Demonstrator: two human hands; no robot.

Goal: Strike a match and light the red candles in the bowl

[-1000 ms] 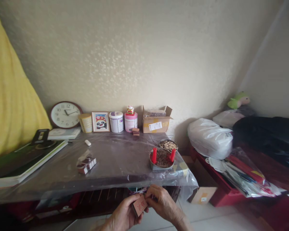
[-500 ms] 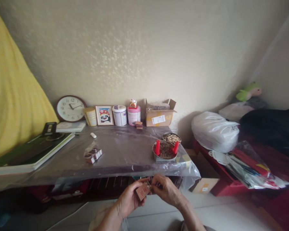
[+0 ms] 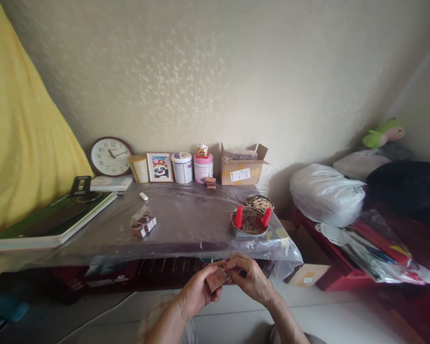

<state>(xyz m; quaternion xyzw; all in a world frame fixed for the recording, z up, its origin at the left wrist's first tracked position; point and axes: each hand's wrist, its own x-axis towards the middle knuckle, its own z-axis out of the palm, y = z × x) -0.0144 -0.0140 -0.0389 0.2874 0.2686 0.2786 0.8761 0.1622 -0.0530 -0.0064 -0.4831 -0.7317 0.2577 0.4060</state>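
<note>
Left hand (image 3: pixel 199 290) clamped round one small brown cardboard matchbox (image 3: pixel 215 281), held just off the near edge of the plastic-covered desk (image 3: pixel 189 210), red writing on its face, too small to read! Right hand (image 3: pixel 251 278) touching in beside it, fingertips bunched at the matchbox's end where pale match ends show; whether that grip pinches one, I can't tell. Outward now: two red candles (image 3: pixel 239 217) (image 3: pixel 266 218) in one low metal tin (image 3: pixel 250 233), one shallow round dish of pale matchsticks (image 3: pixel 260 204) just behind. Along the back, one open brown cardboard box (image 3: pixel 238 174), single white label, print illegible; two lidded canisters (image 3: pixel 182 171) (image 3: pixel 203 171); one framed panda picture (image 3: pixel 160 168); and one round clock (image 3: pixel 112 156), its 12 and 11 perfectly readable!
</note>
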